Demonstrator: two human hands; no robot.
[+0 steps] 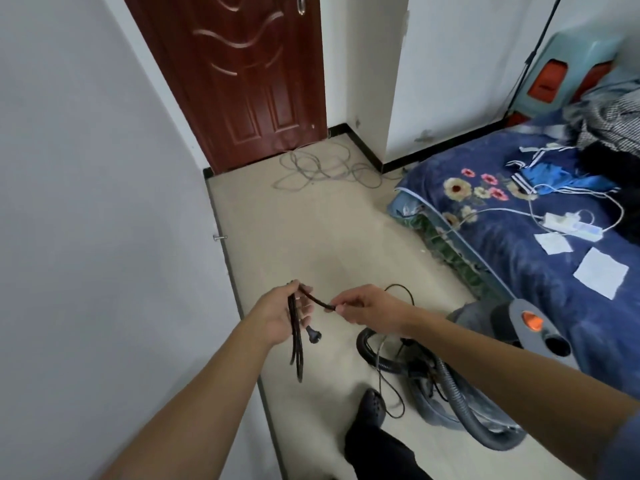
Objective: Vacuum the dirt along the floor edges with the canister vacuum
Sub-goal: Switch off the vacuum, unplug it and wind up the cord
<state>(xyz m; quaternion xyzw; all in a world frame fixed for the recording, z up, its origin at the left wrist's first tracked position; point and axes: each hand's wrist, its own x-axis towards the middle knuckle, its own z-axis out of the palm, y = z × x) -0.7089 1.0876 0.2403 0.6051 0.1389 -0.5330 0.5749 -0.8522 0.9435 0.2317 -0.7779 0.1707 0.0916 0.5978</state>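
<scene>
My left hand grips a folded bundle of the vacuum's black power cord, its loops hanging down and the plug dangling beside my palm. My right hand pinches a strand of the same cord just right of the bundle. The grey canister vacuum, with an orange button on top, stands on the floor at the right against the bed. Its grey ribbed hose curls on the floor below my right arm. A thin black length of cord runs from my right hand down toward the canister.
A bed with a blue floral cover, a white power strip, papers and clothes fills the right. Grey cables lie coiled before a dark red door. A white wall runs along the left. My black shoe stands beside the hose.
</scene>
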